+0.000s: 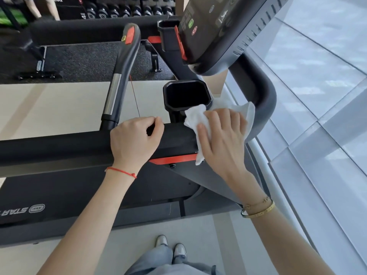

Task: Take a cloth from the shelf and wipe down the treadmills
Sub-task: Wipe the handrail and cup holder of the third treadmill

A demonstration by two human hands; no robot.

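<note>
The right hand (pixel 222 135) lies flat, fingers straight and spread, pressing a white cloth (pixel 200 116) onto the black padded handrail (pixel 79 145) of the treadmill (pixel 256 92), right where the rail bends up into the curved upright. The cloth is crumpled under the palm, with one corner poking out past the fingertips toward the cup holder (pixel 186 95) and another hanging down over the near face of the rail beside a red trim strip (pixel 174 158). The left hand (pixel 135 137) rests on the same rail just beside the right one, its fingers loosely curled over the top edge, thumb and forefinger tips close together (whether it pinches anything there cannot be told; the hand looks empty). A red string bracelet (pixel 121 171) circles the left wrist, and gold bangles (pixel 258 209) sit on the right. Beyond the left hand's knuckles a second handle with a silver grip section (pixel 113 92) rises away, tipped with a red panel (pixel 130 35). Above and beyond the right hand hangs the dark console (pixel 218 26) with green and red buttons. Below both forearms runs the treadmill deck with white lettering (pixel 19 210), and nearer the body, between the arms, are grey trouser legs and light shoes (pixel 170 248) on a pale floor. To the outside of the right arm lies a glazed, pale grey surface (pixel 327 116).
</note>
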